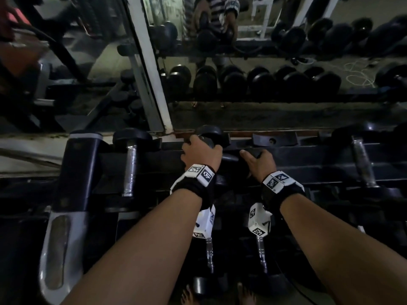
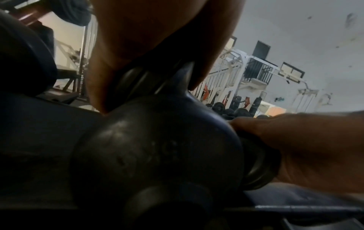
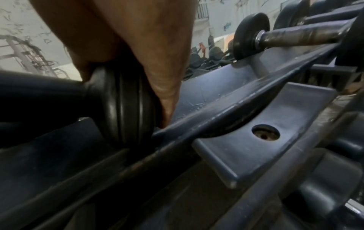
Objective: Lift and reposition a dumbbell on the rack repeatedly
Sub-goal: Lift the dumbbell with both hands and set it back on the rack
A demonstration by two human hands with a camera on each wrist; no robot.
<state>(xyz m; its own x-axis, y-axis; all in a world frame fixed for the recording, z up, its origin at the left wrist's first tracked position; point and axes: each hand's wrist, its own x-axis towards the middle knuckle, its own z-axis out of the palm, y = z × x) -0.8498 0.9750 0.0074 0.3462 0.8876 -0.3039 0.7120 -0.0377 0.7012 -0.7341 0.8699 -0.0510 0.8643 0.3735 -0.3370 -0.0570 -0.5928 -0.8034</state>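
Note:
A black rubber dumbbell (image 1: 229, 158) lies on the top tier of the dark rack (image 1: 319, 159), just in front of a mirror. My left hand (image 1: 201, 151) curls over its far-left end. My right hand (image 1: 257, 160) grips its ridged right head. The left wrist view shows the dumbbell (image 2: 157, 147) close up under my left hand (image 2: 138, 38), with my right hand (image 2: 305, 140) beside it. In the right wrist view my right hand (image 3: 138, 38) wraps the ridged head of the dumbbell (image 3: 122, 105), low over the rack rail (image 3: 216, 96). Whether the dumbbell is resting or lifted is unclear.
An empty saddle (image 1: 273, 139) sits just right of my hands, also in the right wrist view (image 3: 265, 135). Chrome-handled dumbbells rest on the same tier at the left (image 1: 130, 168) and right (image 1: 363, 164). More dumbbells lie on the tier below (image 1: 210, 254). The rack upright (image 1: 72, 172) stands at the left.

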